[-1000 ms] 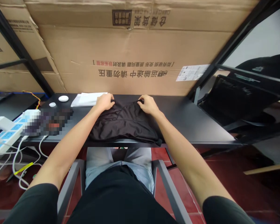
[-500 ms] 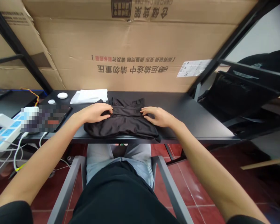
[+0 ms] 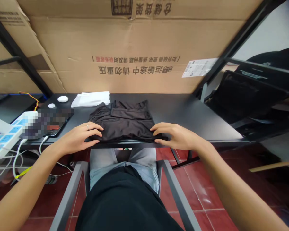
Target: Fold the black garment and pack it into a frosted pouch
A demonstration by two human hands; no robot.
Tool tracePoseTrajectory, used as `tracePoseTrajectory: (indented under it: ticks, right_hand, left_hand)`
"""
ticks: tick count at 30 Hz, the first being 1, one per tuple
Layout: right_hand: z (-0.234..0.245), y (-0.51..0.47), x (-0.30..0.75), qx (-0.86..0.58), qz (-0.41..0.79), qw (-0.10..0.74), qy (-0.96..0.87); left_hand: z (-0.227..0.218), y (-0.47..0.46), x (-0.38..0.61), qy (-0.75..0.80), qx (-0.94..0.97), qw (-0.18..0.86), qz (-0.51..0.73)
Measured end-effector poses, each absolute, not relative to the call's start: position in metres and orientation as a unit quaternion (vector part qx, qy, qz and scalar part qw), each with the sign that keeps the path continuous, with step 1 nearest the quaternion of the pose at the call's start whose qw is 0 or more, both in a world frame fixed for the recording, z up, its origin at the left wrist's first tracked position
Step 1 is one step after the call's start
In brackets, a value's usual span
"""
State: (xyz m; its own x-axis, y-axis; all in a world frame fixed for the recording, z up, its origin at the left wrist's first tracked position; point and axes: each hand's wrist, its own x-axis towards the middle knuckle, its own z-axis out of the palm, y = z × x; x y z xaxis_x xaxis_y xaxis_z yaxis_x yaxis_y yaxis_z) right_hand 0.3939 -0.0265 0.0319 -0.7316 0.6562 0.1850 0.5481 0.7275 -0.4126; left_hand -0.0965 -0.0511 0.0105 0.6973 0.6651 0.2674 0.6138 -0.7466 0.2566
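Note:
A folded black garment [image 3: 127,123] lies on the desk in front of me, its near edge along the desk's front edge. A folded band of its cloth runs across the far part; what kind of garment it is I cannot tell. At its near left corner rests my left hand [image 3: 85,137], fingers and thumb apart, a ring on one finger. My right hand [image 3: 174,134] touches the near right corner, with a gap between its thumb and fingers. Neither hand visibly grips the cloth.
A large cardboard sheet [image 3: 135,38] stands behind the black desk [image 3: 183,112]. White papers [image 3: 90,99], a white oval case [image 3: 63,99], a phone [image 3: 59,123] and a power strip [image 3: 11,133] with cables sit at the left. At right are a black chair [image 3: 245,93] and a person's dark sleeve.
Both hands have come off the folded band and moved towards me and outward to the garment's near corners. The band now lies uncovered. The view has shifted slightly.

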Motion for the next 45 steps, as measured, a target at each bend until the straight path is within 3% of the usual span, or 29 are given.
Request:
tracePoseTrajectory:
  ticks: [8, 15, 22, 28, 33, 39, 45]
  right_hand:
    - [0.047, -0.019, 0.388, -0.375, 0.202, 0.176, -0.888]
    - [0.047, -0.02, 0.379, -0.351, 0.135, 0.138, -0.916]
    - [0.05, 0.041, 0.375, -0.437, 0.084, 0.225, -0.866]
    - [0.03, 0.101, 0.359, -0.523, 0.033, 0.184, -0.831]
    - [0.015, 0.08, 0.359, -0.421, -0.012, 0.289, -0.859]
    - [0.005, 0.058, 0.36, -0.355, 0.026, 0.203, -0.912]
    - [0.015, 0.049, 0.322, -0.311, 0.048, 0.244, -0.917]
  left_hand:
    - [0.034, -0.031, -0.093, 0.426, 0.859, 0.142, 0.245]
    - [0.035, -0.013, -0.086, 0.479, 0.8, 0.174, 0.316]
    - [0.039, 0.021, -0.084, 0.547, 0.736, 0.145, 0.372]
    - [0.037, 0.079, -0.074, 0.582, 0.756, 0.021, 0.298]
    - [0.022, 0.077, -0.081, 0.495, 0.826, -0.04, 0.268]
    - [0.009, 0.041, -0.121, 0.444, 0.871, -0.005, 0.212]
    - [0.009, 0.012, -0.15, 0.459, 0.862, 0.052, 0.21]
